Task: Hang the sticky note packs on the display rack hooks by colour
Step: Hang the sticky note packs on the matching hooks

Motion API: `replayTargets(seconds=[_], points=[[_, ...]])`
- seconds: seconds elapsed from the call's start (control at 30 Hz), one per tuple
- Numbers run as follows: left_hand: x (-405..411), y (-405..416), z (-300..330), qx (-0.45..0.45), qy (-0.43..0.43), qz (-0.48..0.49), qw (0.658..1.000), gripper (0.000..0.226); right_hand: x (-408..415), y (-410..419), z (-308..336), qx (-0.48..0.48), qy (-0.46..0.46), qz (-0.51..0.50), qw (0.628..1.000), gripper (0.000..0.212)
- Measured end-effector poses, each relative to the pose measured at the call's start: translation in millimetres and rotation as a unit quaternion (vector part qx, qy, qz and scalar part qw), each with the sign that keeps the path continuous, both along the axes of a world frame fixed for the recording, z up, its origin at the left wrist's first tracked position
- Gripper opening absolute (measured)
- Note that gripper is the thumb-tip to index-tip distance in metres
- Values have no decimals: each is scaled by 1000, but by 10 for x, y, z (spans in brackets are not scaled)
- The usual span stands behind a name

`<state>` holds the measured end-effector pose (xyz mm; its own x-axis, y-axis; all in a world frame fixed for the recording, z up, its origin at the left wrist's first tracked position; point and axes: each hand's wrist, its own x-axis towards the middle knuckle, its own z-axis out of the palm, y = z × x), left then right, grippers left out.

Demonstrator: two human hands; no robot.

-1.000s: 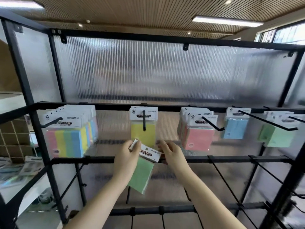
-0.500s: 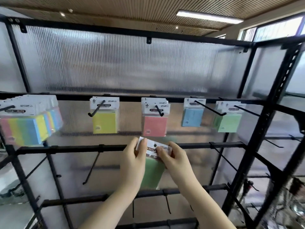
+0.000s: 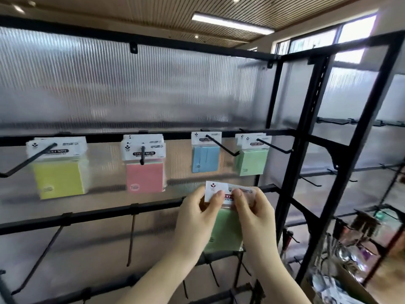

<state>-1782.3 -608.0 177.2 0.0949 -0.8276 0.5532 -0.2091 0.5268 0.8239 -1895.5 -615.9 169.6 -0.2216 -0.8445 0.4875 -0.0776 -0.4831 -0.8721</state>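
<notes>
A person's two hands carry a green sticky note pack (image 3: 225, 229) rightward along the display rack (image 3: 285, 132), the view having swung with them over the last second: the multicolour packs seen earlier at the far left are gone from frame, and the green hook (image 3: 274, 147) now sits just above and to the right of the pack. The left hand (image 3: 194, 218) and right hand (image 3: 254, 212) each pinch the white header card by its top corners, thumbs in front. The pack hangs below the row, under the blue packs (image 3: 205, 159) and hung green packs (image 3: 251, 161), not yet on any hook. Judging by colour, the green hook is its likely destination.
</notes>
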Motion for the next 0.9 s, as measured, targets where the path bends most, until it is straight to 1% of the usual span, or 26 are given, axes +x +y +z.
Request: replayTargets(seconds=[0.07, 0.17, 0.2, 0.3, 0.4, 0.53, 0.67, 0.77, 0.83, 0.9], points=[[-158, -119, 53, 9, 1, -42, 999, 29, -159, -92, 52, -22, 4, -36, 999, 16], [-398, -318, 144, 7, 6, -111, 994, 20, -403, -236, 160, -45, 13, -78, 996, 16], [-478, -397, 165, 8, 7, -130, 991, 21, -483, -285, 198, -52, 9, -92, 994, 18], [-706, -628, 232, 15, 14, -166, 986, 40, -693, -425, 312, -73, 2, -135, 988, 20], [-895, -805, 325, 1, 20, -195, 981, 37, -857, -568, 384, -89, 4, -178, 980, 19], [-1063, -971, 396, -19, 28, -176, 984, 37, -1026, -723, 404, -89, -14, -190, 978, 16], [-1136, -1056, 386, -33, 45, -169, 984, 40, -1134, -831, 398, -85, -9, -170, 982, 18], [-1191, -1124, 383, -35, 48, -146, 988, 37, -1200, -935, 403, -86, -3, -154, 984, 20], [-1235, -1159, 370, -40, 47, -136, 989, 34, -1238, -1000, 404, -88, 7, -136, 987, 25], [-1270, -1182, 341, -51, 47, -124, 990, 36, -1275, -1052, 398, -85, 11, -108, 990, 26]])
